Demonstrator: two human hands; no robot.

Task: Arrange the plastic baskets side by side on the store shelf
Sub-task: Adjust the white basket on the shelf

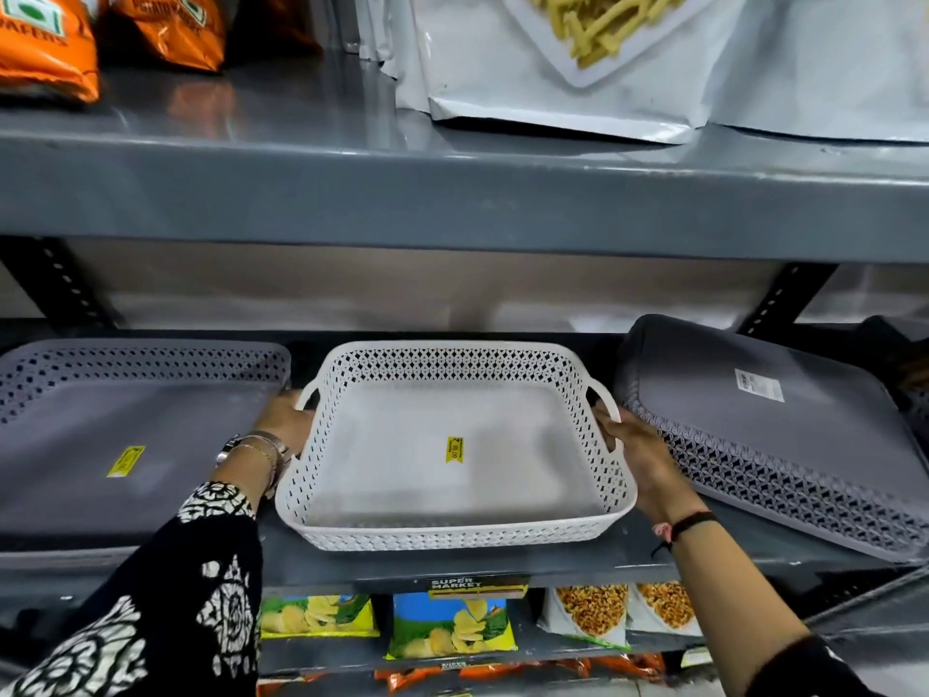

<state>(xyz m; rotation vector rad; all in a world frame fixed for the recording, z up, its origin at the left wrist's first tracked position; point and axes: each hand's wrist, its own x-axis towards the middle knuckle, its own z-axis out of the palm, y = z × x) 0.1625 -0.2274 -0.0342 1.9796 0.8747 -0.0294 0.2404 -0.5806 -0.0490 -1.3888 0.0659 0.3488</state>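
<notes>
A white lattice plastic basket [452, 533] with a yellow price sticker inside sits upright in the middle of the grey metal shelf [553, 565]. My left hand [284, 425] grips its left handle and my right hand [636, 455] grips its right handle. To the left lies a grey lattice basket [141, 359], upright, with a yellow sticker on its floor. To the right a second grey basket [744, 420] rests upside down and tilted, its bottom with a white label facing up, its edge touching my right hand.
The shelf above [452, 208] hangs low over the baskets and carries orange snack bags [45, 42] and white pouches [553, 67]. Below the front edge stand chip packets [452, 631] and snack bags [588, 616]. A black slotted upright [784, 299] stands at the back right.
</notes>
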